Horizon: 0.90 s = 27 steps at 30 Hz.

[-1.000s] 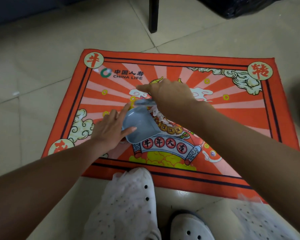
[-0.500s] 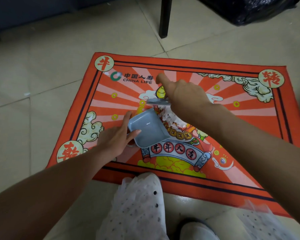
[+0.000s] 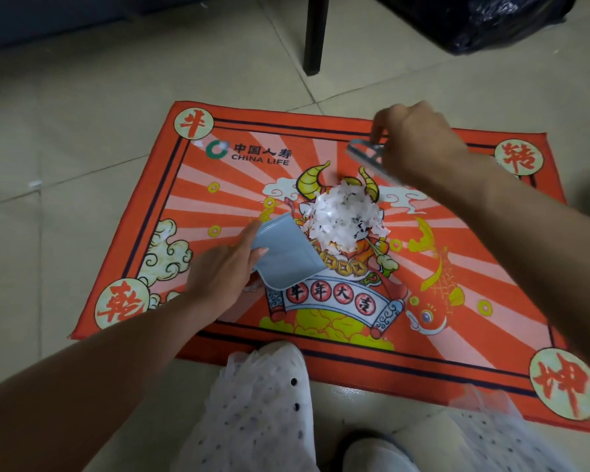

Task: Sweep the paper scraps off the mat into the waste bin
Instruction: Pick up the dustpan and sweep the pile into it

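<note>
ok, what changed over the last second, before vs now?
The right hand, gripping the small grey-blue brush, lifted away from the pile toward the mat's far right, uncovering the heap of white paper scraps. The left hand stays holding the light-blue plastic dustpan beside the heap on the orange printed mat.

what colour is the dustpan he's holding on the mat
Light blue dustpan, gripped by the left hand; seen in the head view.
</note>
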Tool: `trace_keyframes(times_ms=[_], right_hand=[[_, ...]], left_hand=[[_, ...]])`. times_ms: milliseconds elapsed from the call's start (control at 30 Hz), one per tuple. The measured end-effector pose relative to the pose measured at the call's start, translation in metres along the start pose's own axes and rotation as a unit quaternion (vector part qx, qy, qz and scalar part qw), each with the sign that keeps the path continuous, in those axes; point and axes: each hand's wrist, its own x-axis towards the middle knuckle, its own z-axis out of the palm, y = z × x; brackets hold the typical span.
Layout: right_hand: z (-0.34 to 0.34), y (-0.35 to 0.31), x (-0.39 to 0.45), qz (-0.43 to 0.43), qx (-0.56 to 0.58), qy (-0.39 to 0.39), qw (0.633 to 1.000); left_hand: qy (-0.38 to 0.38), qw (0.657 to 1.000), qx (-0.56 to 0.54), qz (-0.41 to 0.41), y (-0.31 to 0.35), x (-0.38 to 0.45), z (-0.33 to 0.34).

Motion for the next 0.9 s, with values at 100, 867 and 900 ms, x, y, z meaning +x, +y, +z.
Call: trace_keyframes(times_ms=[100,867,900], right_hand=[[0.003,0.020,-0.001,0.043,-0.033,-0.028,0.998],[0.052,0.028,-0.012,0.044,-0.005,-0.090,0.995],[0.053,0.028,-0.014,0.048,0.004,-0.087,0.995]], left_hand=[[-0.004,1.000,-0.013,-0.001,0.004,0.000,-0.001],[-0.024,0.999,-0.037,0.018,0.014,0.014,0.013],[-0.031,0.999,-0.038,0.021,0.014,0.013,0.013]])
